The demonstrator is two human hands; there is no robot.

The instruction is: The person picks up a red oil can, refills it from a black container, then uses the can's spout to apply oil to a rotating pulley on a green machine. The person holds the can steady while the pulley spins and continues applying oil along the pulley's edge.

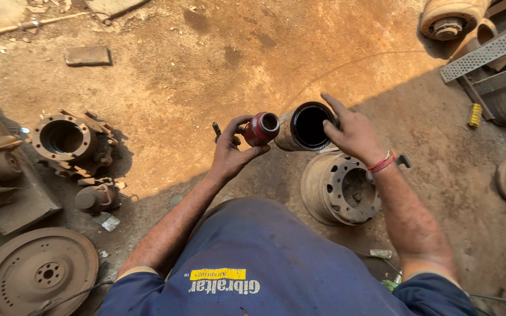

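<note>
- Gripping a small red cylinder [262, 128] in our left hand [231, 153], fingers wrapped round its body, we hold it open end up above the dirt ground [206, 64].
- Our right hand [355, 136] clasps a larger tan cylinder [306, 126] from its far side, forefinger laid along the rim; its dark mouth faces us and its wall sits just beside the red cylinder.
- Below the tan cylinder, close to our right forearm, a rusty brake drum [339, 188] with a ring of bolt holes stands on the ground.
- Well left of the drum lies a rusted hub housing [65, 140], with a smaller rusty part [96, 198] just below it.
- Farther left and lower than the drum, a flat flywheel disc [36, 270] lies near the frame's corner.
- Up and right of the drum, perforated metal strips [487, 54] lean over other scrap.
</note>
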